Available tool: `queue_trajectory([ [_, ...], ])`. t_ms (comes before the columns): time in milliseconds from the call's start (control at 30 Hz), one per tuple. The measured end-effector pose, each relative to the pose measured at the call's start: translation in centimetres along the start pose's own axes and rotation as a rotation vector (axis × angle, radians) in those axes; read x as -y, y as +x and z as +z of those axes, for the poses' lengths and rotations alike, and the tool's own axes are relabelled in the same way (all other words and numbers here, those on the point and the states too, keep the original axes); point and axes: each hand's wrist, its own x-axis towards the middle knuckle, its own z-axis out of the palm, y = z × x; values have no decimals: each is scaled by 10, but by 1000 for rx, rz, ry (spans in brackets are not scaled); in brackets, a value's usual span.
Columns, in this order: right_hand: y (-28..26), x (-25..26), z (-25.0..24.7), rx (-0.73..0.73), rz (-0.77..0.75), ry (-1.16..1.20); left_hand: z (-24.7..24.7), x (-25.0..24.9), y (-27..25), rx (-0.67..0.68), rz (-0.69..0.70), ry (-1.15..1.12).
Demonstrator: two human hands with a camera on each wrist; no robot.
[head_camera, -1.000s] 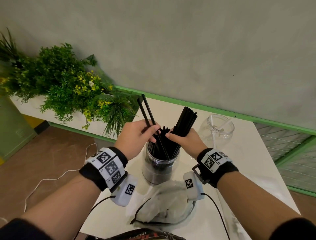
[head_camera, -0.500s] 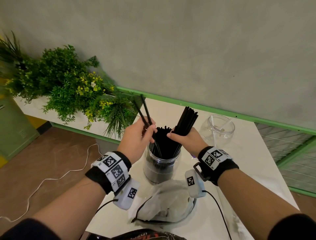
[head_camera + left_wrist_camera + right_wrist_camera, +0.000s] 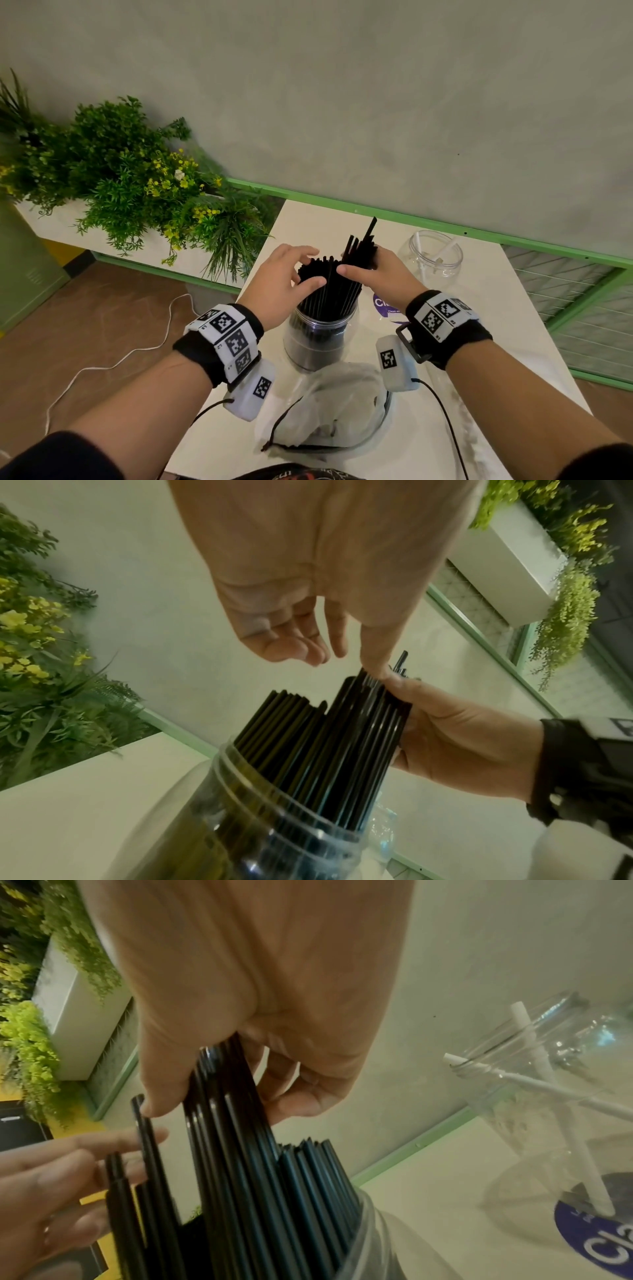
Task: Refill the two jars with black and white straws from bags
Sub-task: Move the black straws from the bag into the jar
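Gripping a raised bunch of thin black plastic straws (image 3: pixel 359 251), the right hand (image 3: pixel 380 274) curls thumb and fingers round it above the clear plastic jar (image 3: pixel 317 342); the bunch's lower ends sit inside the jar mouth. Left hand (image 3: pixel 282 282) is released, fingers extended and loosely spread, fingertips touching the tops of the straws already standing in the jar. Jar is packed dark with upright straws and stands near the middle of the white table (image 3: pixel 496 291). Second clear jar (image 3: pixel 436 253) stands to the right, near the wall, apart from the first, holding a few white straws (image 3: pixel 534 1093) leaning crosswise. Crumpled clear plastic bag (image 3: pixel 335 407) lies just in front of the full jar, toward the person. Table's left edge is near the left wrist; open tabletop lies right of both jars.
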Motion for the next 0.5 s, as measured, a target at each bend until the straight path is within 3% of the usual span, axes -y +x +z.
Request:
queue_trajectory([
  [100,-1,3,-3,5,-30,-57,0,-11,9,14,43,-32],
  [233,-3,3,2,-114,-93,-95,9,-20,15,105,57,-10],
  [400,-7,4,8,-307,-240,-104,16,-19,15,-46,115,15],
  [500,-8,1,5,-290,-302,-189,18,-22,21,-39,147,-7],
])
